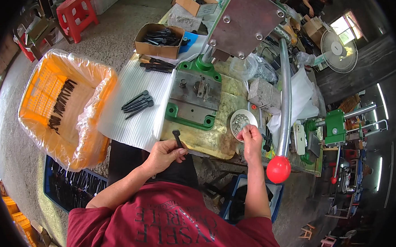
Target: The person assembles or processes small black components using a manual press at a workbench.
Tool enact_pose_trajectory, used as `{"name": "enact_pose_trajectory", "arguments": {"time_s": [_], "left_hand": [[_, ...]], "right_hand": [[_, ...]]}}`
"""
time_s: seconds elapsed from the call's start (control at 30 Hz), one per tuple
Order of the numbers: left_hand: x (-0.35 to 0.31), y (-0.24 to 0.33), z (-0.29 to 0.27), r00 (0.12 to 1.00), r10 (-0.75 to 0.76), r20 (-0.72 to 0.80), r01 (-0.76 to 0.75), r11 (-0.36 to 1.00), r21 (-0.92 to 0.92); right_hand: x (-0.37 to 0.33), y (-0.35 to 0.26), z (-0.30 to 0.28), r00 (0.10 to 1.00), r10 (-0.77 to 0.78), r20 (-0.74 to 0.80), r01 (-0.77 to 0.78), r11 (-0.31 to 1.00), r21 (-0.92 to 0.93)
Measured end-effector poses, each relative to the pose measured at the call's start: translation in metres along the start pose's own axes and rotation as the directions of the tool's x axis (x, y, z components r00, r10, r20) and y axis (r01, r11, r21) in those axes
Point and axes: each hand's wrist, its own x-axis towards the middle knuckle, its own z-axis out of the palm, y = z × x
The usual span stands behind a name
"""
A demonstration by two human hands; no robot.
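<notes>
Between the fingers and thumb of my left hand (pixel 164 154) stands a black rod with a wider head (pixel 176 135), tilted slightly, in front of the press. My right hand (pixel 252 142) is at the near rim of a white bowl (pixel 253 116) of small shiny metal pieces (pixel 239 120). Its fingertips are pinched together; whatever they hold is too small to make out. Ahead of both hands is the green hand press (pixel 172 110), with a small metal fixture (pixel 202 88) on its steel bed. Several similar black rods (pixel 137 103) lie on white foam sheeting (pixel 133 127) to the left.
The press lever's red knob (pixel 279 169) hangs right of my right forearm. A plastic-lined orange crate (pixel 100 99) with black rods stands left. A cardboard box (pixel 147 49) of black parts sits behind the foam. A concrete block (pixel 264 94) lies beyond the bowl. Another person (pixel 315 3) is far right.
</notes>
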Motion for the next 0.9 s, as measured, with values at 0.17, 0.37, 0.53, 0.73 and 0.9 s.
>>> {"name": "enact_pose_trajectory", "arguments": {"time_s": [0.17, 0.37, 0.53, 0.73, 0.9], "left_hand": [[0.009, 0.008, 0.009, 1.0, -0.015, 0.007, 0.015, 1.0, 0.017], [0.014, 0.016, 0.016, 0.997, -0.023, 0.08, 0.016, 0.996, 0.092], [0.009, 0.015, 0.01, 0.998, -0.02, 0.064, 0.015, 0.997, 0.076], [0.004, 0.008, 0.004, 0.996, -0.028, 0.08, 0.025, 0.999, 0.04], [0.002, 0.017, 0.003, 0.997, -0.019, 0.076, 0.033, 0.983, -0.179]], "right_hand": [[-0.037, -0.026, 0.05, 0.984, 0.062, 0.166, -0.096, 0.975, 0.2], [-0.064, -0.032, 0.092, 0.972, 0.046, 0.229, -0.082, 0.985, 0.149], [-0.07, -0.024, 0.106, 0.978, -0.028, 0.206, 0.02, 0.999, 0.04], [-0.074, -0.025, 0.109, 0.968, -0.056, 0.244, 0.063, 0.998, -0.022], [-0.078, -0.029, 0.112, 0.966, 0.01, 0.259, -0.024, 0.998, 0.051]]}}
